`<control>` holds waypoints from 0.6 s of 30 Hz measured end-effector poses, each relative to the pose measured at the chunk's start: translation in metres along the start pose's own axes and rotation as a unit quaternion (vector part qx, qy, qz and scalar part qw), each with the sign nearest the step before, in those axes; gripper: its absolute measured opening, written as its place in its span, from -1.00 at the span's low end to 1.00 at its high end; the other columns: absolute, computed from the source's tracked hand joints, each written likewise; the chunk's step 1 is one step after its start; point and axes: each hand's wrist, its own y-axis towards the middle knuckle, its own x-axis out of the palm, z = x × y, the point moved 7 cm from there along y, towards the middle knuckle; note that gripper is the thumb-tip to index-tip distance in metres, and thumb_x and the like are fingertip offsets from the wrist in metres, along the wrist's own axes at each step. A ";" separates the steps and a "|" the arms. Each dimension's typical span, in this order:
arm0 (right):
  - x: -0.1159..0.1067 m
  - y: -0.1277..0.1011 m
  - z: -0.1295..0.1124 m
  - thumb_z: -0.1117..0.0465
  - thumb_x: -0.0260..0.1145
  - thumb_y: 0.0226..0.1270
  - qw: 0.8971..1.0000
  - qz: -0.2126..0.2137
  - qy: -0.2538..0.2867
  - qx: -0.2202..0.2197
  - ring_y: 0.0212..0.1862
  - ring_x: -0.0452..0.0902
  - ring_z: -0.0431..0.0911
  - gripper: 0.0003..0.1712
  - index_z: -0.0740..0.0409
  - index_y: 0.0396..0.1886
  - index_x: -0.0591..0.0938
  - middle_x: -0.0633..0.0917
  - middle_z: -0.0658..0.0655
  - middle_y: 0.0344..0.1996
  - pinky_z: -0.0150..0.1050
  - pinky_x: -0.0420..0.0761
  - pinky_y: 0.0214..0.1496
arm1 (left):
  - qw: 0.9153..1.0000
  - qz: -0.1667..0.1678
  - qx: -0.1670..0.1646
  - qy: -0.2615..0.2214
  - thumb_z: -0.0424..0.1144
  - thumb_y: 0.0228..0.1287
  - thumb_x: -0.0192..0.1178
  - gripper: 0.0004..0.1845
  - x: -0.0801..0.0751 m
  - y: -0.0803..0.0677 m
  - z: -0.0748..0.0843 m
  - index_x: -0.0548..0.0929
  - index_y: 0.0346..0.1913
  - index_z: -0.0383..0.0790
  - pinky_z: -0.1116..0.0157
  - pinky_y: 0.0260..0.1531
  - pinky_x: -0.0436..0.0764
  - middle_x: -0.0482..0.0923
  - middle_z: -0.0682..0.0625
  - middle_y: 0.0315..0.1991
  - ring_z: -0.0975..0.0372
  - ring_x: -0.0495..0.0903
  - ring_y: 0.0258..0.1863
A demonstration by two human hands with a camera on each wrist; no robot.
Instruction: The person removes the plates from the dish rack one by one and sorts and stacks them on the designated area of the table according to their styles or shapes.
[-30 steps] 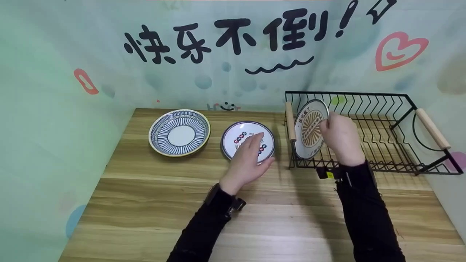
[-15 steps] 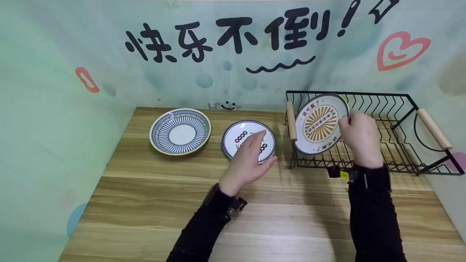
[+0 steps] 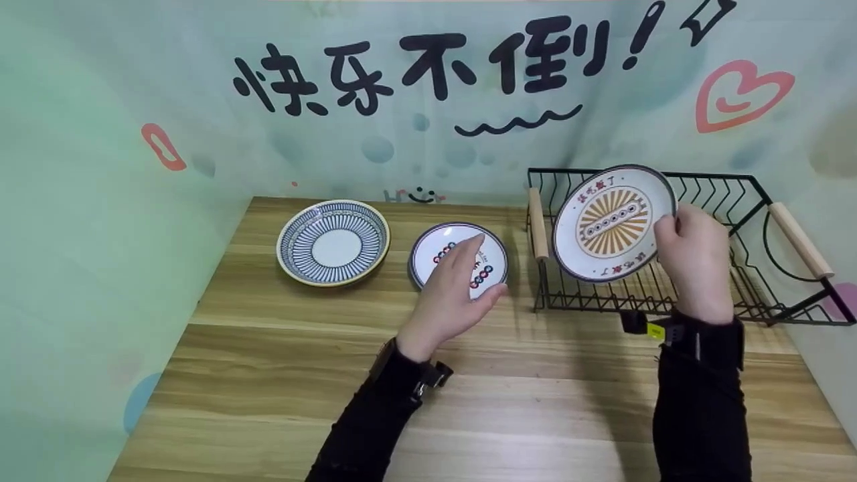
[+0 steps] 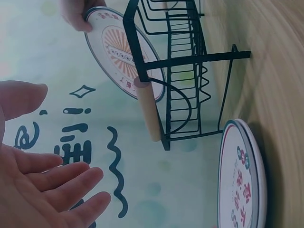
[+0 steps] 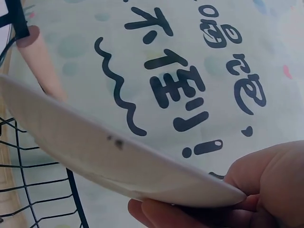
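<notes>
My right hand (image 3: 696,258) pinches the right rim of a white plate (image 3: 614,223) with an orange sunburst, thumb on its face and fingers behind. That plate is tilted above the left end of a black wire dish rack (image 3: 643,304). The right wrist view shows the plate's pale underside (image 5: 104,152) between thumb and fingers. My left hand (image 3: 445,294), its fingers extended and thumb apart, hovers over small white plates (image 3: 435,234) with a dark rim, partly hiding them. In the left wrist view these look stacked, and the left hand (image 4: 52,175) holds nothing.
A blue-striped bowl-like plate (image 3: 335,248) lies at the left on the wooden table (image 3: 268,375). The rack has wooden handles at both ends, the right handle (image 3: 800,239) near the wall. A printed cloth backdrop (image 3: 375,134) rises behind the table.
My right hand has moved right, lifting the sunburst plate up from the rack's left end and turning its face more toward the head camera. The left hand stays nearly still.
</notes>
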 end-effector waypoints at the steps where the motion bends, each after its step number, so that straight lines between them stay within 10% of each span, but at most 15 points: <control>1: -0.002 -0.001 0.001 0.26 -0.07 0.40 1.000 0.006 0.007 0.006 -0.63 0.19 -0.08 -0.73 0.24 -0.47 0.45 0.37 0.13 -0.65 -0.28 0.17 -0.64 | 1.000 0.003 0.002 -0.001 -0.04 0.30 0.30 -0.16 -0.001 0.000 0.001 0.20 0.45 -0.44 0.11 0.44 0.16 0.29 -0.31 0.39 -0.07 0.27 0.39; 18: -0.018 -0.015 0.004 0.28 0.00 0.42 0.991 0.047 0.117 0.033 -0.70 0.13 -0.23 -0.75 0.24 -0.38 0.57 0.35 0.02 -0.69 -0.41 0.17 -0.74 | 0.999 0.050 0.009 -0.018 -0.05 0.32 0.27 -0.19 -0.025 -0.002 0.003 0.21 0.44 -0.44 0.12 0.42 0.19 0.31 -0.31 0.37 -0.04 0.27 0.38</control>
